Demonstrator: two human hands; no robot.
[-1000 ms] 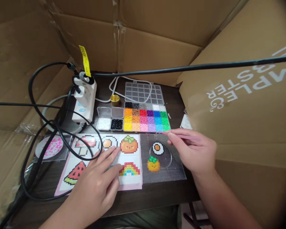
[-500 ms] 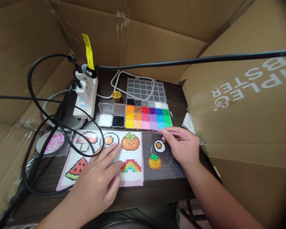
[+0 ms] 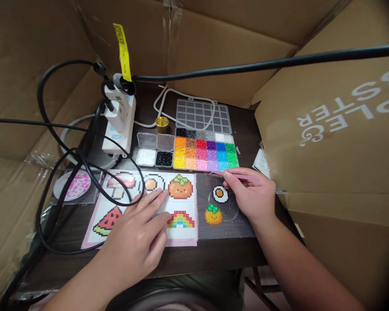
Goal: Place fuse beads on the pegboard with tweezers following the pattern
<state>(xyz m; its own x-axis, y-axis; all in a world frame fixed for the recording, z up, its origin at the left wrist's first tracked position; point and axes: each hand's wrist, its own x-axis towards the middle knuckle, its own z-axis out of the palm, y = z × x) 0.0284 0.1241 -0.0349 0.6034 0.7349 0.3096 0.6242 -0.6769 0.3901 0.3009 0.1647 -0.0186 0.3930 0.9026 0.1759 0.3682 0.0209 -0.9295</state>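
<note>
My left hand point(image 3: 142, 229) lies flat on the printed pattern sheet point(image 3: 181, 233), fingers spread between the persimmon and rainbow pictures. In my right hand point(image 3: 251, 192) are pink tweezers point(image 3: 243, 176), pinched between thumb and fingers. Their tips point left over the upper edge of the clear pegboard point(image 3: 227, 231), near a tiny red spot; whether they grip a bead is too small to tell. On the pegboard sit a bead fried egg point(image 3: 220, 194) and, below it, an orange bead persimmon point(image 3: 213, 215). Behind it stands the open bead box point(image 3: 206, 153) with many colours.
Small boxes hold white beads point(image 3: 146, 157) and black beads point(image 3: 164, 159). A gold cup point(image 3: 162, 124) stands behind them. Black cables loop over the left side from a power strip point(image 3: 116, 138). A round dish point(image 3: 71, 185) holds pink beads. Cardboard walls surround the table.
The camera view has shifted slightly, so the scene sits a little higher and further right. Both hands keep nearly the same places over the sheet and pegboard.
</note>
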